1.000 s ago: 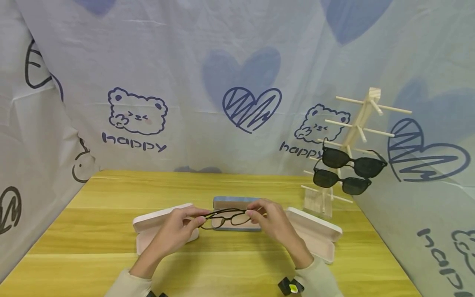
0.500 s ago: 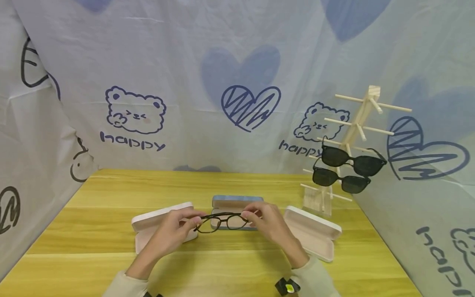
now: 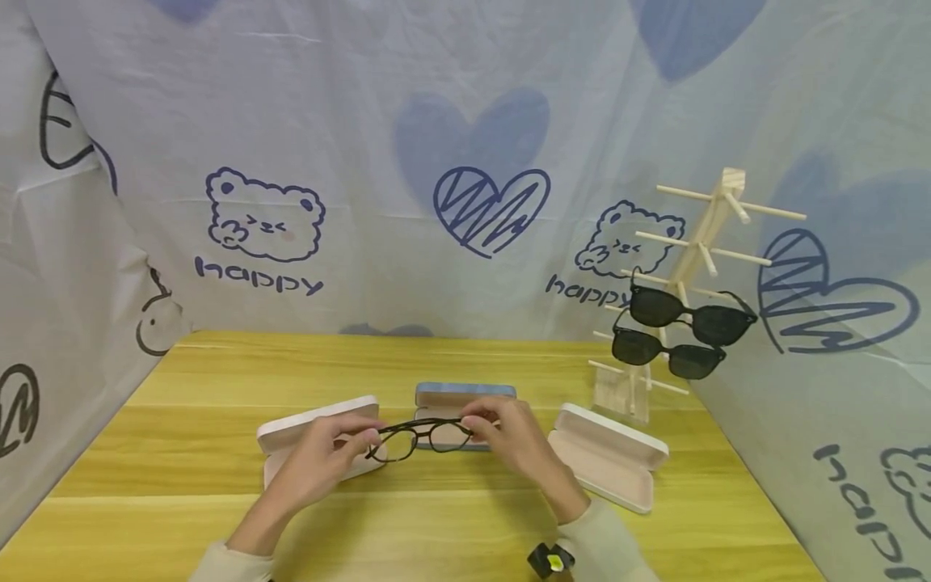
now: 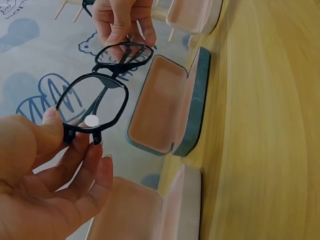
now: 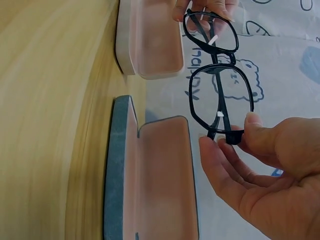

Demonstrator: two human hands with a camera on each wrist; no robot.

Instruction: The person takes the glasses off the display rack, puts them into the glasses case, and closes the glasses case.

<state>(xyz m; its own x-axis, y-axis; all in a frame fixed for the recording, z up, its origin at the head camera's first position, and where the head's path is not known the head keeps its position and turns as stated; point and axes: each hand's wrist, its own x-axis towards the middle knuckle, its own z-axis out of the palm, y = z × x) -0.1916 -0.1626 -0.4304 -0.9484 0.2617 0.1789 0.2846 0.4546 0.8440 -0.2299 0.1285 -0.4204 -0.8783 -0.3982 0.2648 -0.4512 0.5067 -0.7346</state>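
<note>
A pair of black-framed eyeglasses (image 3: pixel 423 436) with clear lenses is held up between both hands, temples folded behind the lenses. My left hand (image 3: pixel 323 453) pinches one end of the frame at the hinge; my right hand (image 3: pixel 512 436) pinches the other end. In the left wrist view the left thumb (image 4: pixel 50 127) lies on the front rim, with fingers behind. The right wrist view has the right thumb (image 5: pixel 255 131) at the hinge corner. Behind the glasses stands an open blue glasses case (image 3: pixel 465 390) with a pink lining, partly hidden by the right hand.
An open white glasses case (image 3: pixel 320 419) lies on the left, partly behind the left hand; another open white case (image 3: pixel 614 461) is on the right. At the back right a wooden peg stand (image 3: pixel 701 234) carries two pairs of black sunglasses (image 3: pixel 691 315). Printed cloth (image 3: pixel 364 162) walls the table.
Both hands have moved left and slightly nearer with the eyeglasses, which now overlap the gap between the left white case and the blue case. The grips stay the same.
</note>
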